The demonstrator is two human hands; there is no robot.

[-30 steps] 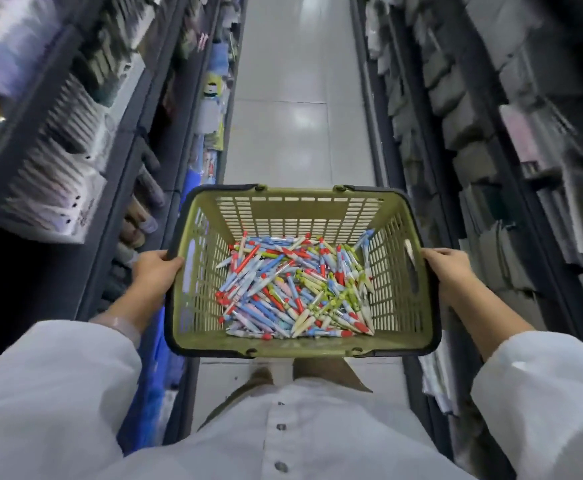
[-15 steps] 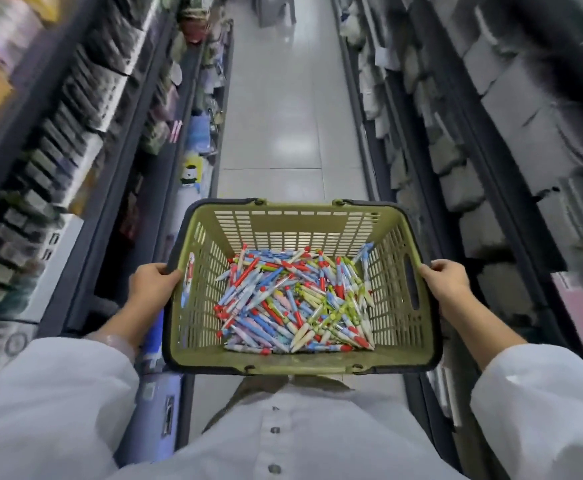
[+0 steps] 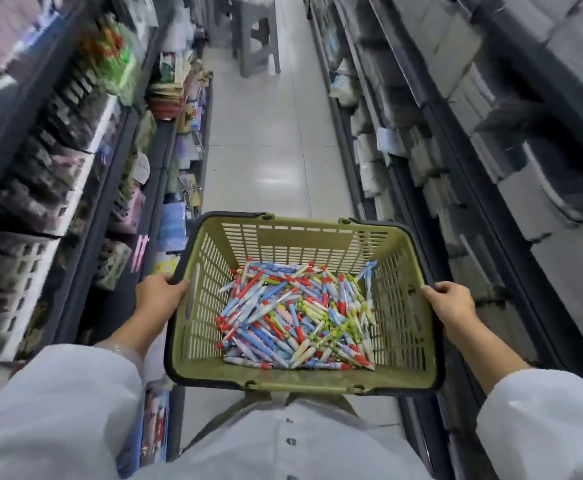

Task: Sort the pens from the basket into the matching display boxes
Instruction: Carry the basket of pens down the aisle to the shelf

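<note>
Two long shelves (image 3: pixel 58 174) run up both edges of the frame, blurred, with a pale floor (image 3: pixel 265 140) lane between them and a grey stool (image 3: pixel 258 39) at top centre, so open room runs straight ahead only. Lower centre, the green basket (image 3: pixel 303 379) rides level, its rigid slotted walls looking stiff enough to carry from the side rims. Left hand (image 3: pixel 160 296) curls over the left rim, right hand (image 3: pixel 451 304) wraps the right rim, both gripping. Inside, on the bottom, lies a loose heap of pens (image 3: pixel 297 317), red, blue, yellow-green, crossed every way. They look light, hard and slick, likely to roll; best pinched mid-barrel, one at a time. No display boxes can be picked out in the blur.
</note>
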